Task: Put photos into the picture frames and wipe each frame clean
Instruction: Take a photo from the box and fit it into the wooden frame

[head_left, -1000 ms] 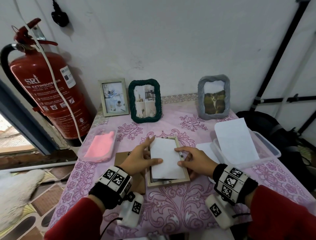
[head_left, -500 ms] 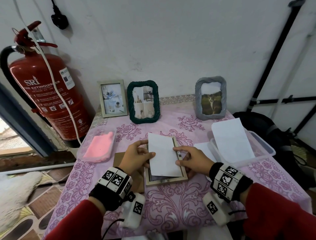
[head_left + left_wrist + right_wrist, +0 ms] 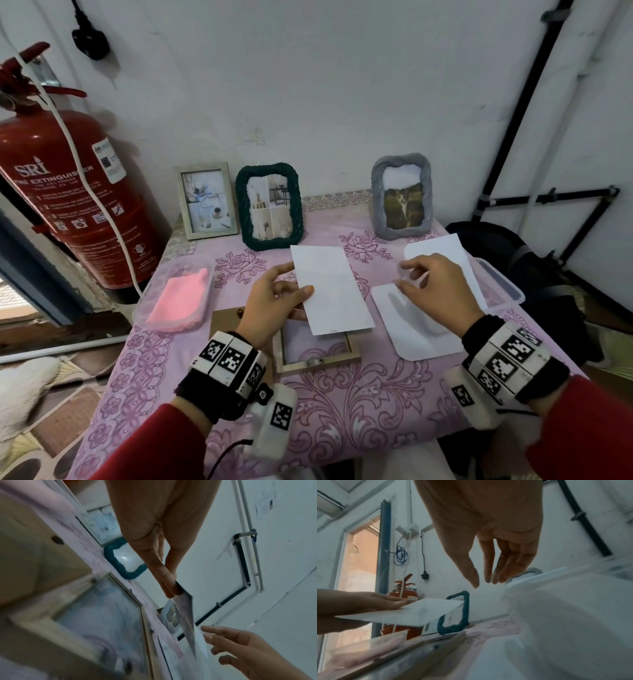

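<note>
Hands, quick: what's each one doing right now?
Left hand: pinching the white photo above the wooden frame.
Right hand: open, holding nothing.

Four picture frames were on the table: three stood upright along the wall, a pale wooden frame (image 3: 208,200), a dark green woven frame (image 3: 269,206) and a grey ribbed frame (image 3: 401,196), and one wooden frame (image 3: 318,356) lay flat near the front edge. Two hands were in view, the left hand (image 3: 274,305) and the right hand (image 3: 436,289). One white photo sheet (image 3: 330,289) was held up; another white sheet (image 3: 442,260) stood in one of two clear plastic containers (image 3: 503,286). The other container held one pink cloth (image 3: 180,299). One lid (image 3: 411,325), one brown backing board (image 3: 224,320) and one red fire extinguisher (image 3: 68,192) completed the count.
</note>
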